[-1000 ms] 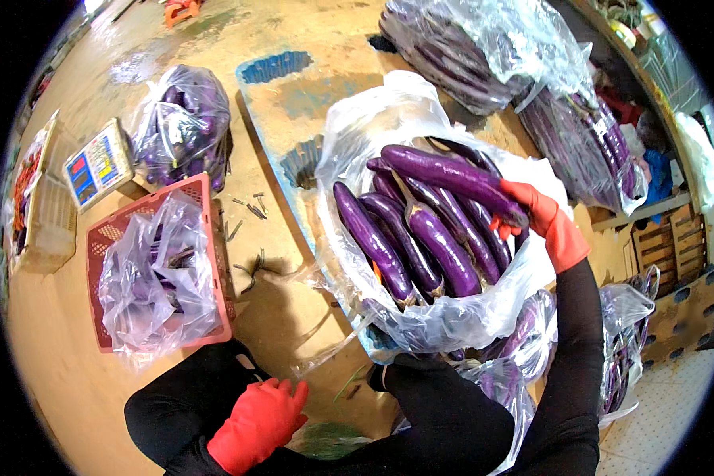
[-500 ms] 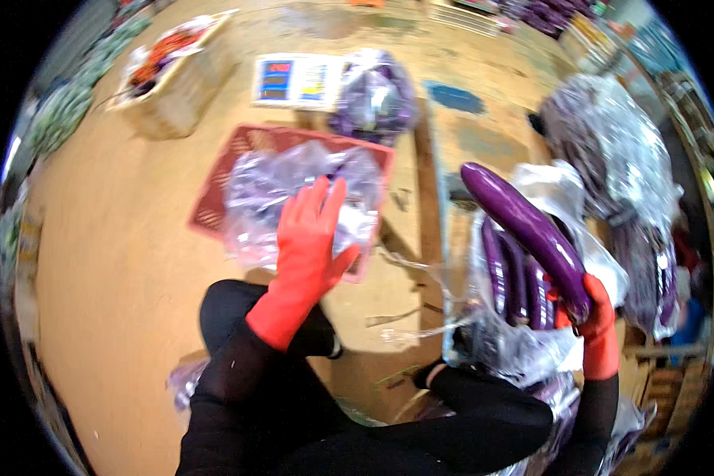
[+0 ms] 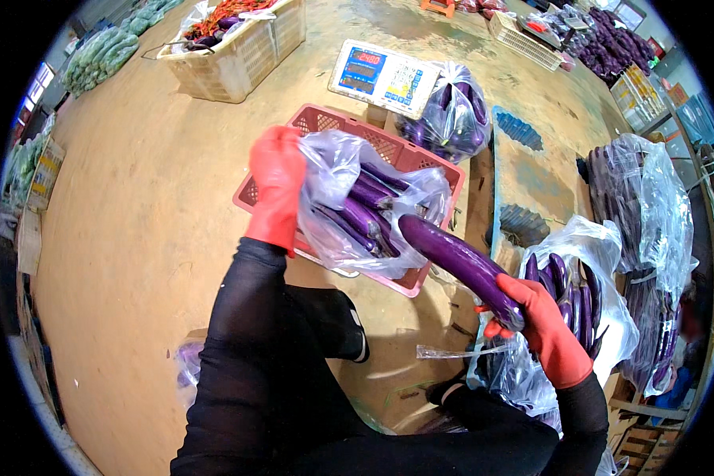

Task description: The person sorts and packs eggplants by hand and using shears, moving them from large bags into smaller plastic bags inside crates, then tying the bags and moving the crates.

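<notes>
My right hand (image 3: 543, 321), in a red rubber glove, is wrapped round one end of a long purple eggplant (image 3: 462, 266). The eggplant's free end points toward a clear plastic bag (image 3: 329, 163) and overlaps its right side in the view. Inside that bag lie several eggplants (image 3: 365, 210); the bag rests in a pink plastic crate (image 3: 333, 119). At the bag's left edge my left hand (image 3: 276, 186), gloved in red too and slightly blurred, is closed on the plastic. More eggplants (image 3: 583, 305) lie in a second open bag (image 3: 615, 333) by my right hand.
Behind the crate stands a digital scale (image 3: 385, 78) with a filled bag of eggplants (image 3: 452, 115) beside it. A pale crate (image 3: 246, 59) with red produce is at the far left. Wrapped eggplants (image 3: 642, 198) stand at the right. My knees are close below the crate.
My right hand has carried the eggplant left, from the right-hand bag toward the crate. My left hand went from spread over the bag to closed at its left edge; the bag's mouth now gapes.
</notes>
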### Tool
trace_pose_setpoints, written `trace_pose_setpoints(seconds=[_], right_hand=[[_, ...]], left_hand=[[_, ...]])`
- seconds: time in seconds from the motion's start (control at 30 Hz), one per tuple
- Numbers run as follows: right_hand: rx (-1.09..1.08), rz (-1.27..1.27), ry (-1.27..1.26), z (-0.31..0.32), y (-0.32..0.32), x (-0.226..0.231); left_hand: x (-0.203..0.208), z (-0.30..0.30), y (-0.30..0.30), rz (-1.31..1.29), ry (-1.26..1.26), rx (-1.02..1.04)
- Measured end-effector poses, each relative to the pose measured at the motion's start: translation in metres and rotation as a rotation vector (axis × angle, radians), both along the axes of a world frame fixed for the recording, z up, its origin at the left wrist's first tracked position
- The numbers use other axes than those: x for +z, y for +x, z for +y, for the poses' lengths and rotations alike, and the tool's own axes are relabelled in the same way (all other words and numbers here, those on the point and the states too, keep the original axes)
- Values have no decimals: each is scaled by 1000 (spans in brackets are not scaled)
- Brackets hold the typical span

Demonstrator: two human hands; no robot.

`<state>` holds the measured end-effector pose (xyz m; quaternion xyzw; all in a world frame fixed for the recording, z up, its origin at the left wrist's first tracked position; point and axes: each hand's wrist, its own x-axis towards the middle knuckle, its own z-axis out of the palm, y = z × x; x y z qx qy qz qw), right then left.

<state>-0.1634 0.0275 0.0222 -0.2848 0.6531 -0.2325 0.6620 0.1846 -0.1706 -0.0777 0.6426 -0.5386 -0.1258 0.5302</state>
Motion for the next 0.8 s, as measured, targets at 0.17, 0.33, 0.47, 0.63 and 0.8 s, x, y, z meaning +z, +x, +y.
trace_pose_setpoints(seconds=[0.17, 0.33, 0.47, 0.63, 0.8], right_hand=[[1, -161, 54, -48, 35, -38], [105, -433, 3, -113, 122, -78], [349, 280, -355, -154, 155, -143], [196, 391, -580, -124, 105, -195], [-94, 100, -552, -49, 15, -111]], left_hand=[[8, -8, 34, 628, 83, 72], [28, -4, 50, 742, 28, 98], [35, -10, 42, 739, -56, 65], [38, -13, 28, 622, 25, 71], [-13, -26, 88, 496, 93, -222]])
